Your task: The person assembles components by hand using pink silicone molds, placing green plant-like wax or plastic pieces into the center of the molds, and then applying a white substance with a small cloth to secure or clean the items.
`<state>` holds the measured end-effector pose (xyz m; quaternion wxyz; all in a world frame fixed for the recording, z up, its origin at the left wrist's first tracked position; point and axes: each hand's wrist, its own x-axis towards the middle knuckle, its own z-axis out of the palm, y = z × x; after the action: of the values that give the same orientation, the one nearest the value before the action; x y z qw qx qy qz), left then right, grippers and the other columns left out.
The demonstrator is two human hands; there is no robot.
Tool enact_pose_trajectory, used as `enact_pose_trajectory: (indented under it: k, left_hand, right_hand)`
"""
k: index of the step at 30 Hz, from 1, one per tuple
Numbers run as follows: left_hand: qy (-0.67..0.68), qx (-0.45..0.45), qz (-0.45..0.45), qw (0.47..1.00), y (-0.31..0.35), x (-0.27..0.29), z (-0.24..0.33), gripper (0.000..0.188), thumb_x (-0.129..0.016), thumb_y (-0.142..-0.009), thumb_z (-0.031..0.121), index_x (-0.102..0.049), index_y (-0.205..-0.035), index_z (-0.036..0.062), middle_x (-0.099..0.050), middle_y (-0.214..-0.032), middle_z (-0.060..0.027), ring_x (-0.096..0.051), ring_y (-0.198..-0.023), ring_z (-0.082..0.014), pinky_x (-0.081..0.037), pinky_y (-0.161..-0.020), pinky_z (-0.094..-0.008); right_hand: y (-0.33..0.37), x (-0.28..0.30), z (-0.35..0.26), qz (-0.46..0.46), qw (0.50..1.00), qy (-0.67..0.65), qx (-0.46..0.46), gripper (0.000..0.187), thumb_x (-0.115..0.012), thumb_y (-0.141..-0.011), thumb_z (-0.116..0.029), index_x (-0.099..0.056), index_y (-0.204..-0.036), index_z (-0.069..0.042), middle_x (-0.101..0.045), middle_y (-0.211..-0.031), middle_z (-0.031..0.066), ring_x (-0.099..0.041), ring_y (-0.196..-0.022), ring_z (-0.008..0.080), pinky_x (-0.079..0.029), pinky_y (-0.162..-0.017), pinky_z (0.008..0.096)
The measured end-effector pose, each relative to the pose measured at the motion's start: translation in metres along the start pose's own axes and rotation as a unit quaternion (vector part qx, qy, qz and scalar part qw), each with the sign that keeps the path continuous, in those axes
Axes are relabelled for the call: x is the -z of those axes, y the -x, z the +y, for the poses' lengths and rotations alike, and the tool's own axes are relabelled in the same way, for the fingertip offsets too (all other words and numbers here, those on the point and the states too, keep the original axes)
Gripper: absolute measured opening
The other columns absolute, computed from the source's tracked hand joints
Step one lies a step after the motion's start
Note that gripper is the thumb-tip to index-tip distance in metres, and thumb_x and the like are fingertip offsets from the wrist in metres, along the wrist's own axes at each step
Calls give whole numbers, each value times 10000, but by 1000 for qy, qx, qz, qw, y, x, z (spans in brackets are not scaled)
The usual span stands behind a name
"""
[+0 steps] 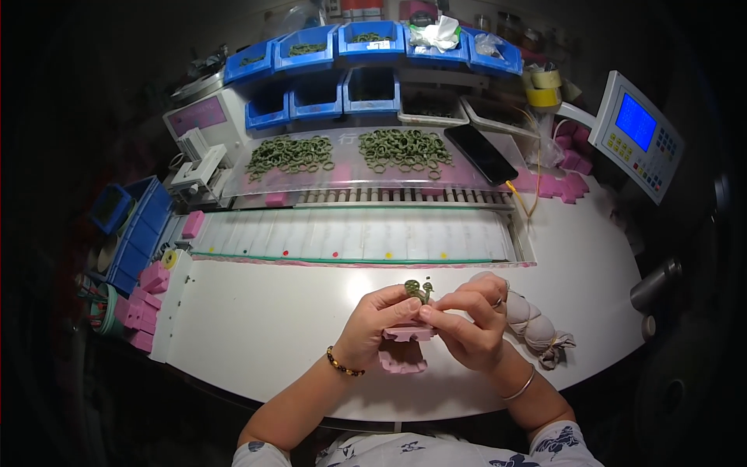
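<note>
My left hand [377, 321] is closed, with small green ring-shaped pieces [416, 289] upright at its fingertips. Fingers of my right hand [473, 321] are pinched close against the same green pieces. How the grip is shared is partly hidden by the fingers. Just under both hands is a pink block [403, 356] with a notched, curved edge; whether it rests on the table or hangs from my left hand I cannot tell. Beside my right hand lies a knotted pale cloth bundle [533, 317].
Past the hands is a long white panel [350, 233] with coloured dots. Behind it, green rings [292, 154] lie in two heaps beside a black phone [480, 156]. Blue bins [306, 48] line the back. A control panel [638, 136] stands right; pink blocks [138, 311] sit left.
</note>
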<state>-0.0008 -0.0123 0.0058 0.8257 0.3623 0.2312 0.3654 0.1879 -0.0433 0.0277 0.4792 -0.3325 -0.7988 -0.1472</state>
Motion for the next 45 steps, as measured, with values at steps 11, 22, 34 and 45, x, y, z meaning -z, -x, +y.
enact_pose_trajectory:
  k: [11, 22, 34, 45]
  left_hand:
    - [-243, -170, 37, 954, 0, 2, -4, 103, -620, -907, 83, -649, -945, -9, -637, -907, -35, -589, -775, -66, -491, -695, -229]
    - [-265, -209, 121, 933, -8, 5, -8, 108, -695, -860, 72, -678, -930, -8, -628, -888, -18, -609, -790, -71, -496, -712, -216]
    - [-293, -41, 88, 951, 3, -10, -2, 340, -694, -884, 109, -609, -1198, 10, -647, -830, -5, -589, -719, -47, -482, -641, -197]
    - [-181, -28, 94, 979, -7, 0, -10, 282, -567, -971, 201, -659, -1075, -45, -610, -816, -32, -588, -694, -107, -511, -672, -252]
  right_hand:
    - [12, -14, 0, -50, 855, -395, -334, 61, -736, -788, -1, -686, -820, -15, -607, -803, 54, -564, -771, 122, -441, -728, 246]
    - [9, -14, 13, -111, 692, -501, -508, 115, -660, -881, -29, -632, -992, -23, -590, -975, 7, -565, -949, 103, -461, -865, 257]
    - [-9, 23, 44, -324, 830, -277, -359, 189, -684, -857, -201, -649, -857, -14, -630, -825, 74, -589, -764, 164, -467, -690, 315]
    - [-96, 90, 205, 3, 893, -121, -433, 316, -685, -899, -223, -680, -1069, 44, -675, -911, 32, -585, -847, 82, -461, -760, 239]
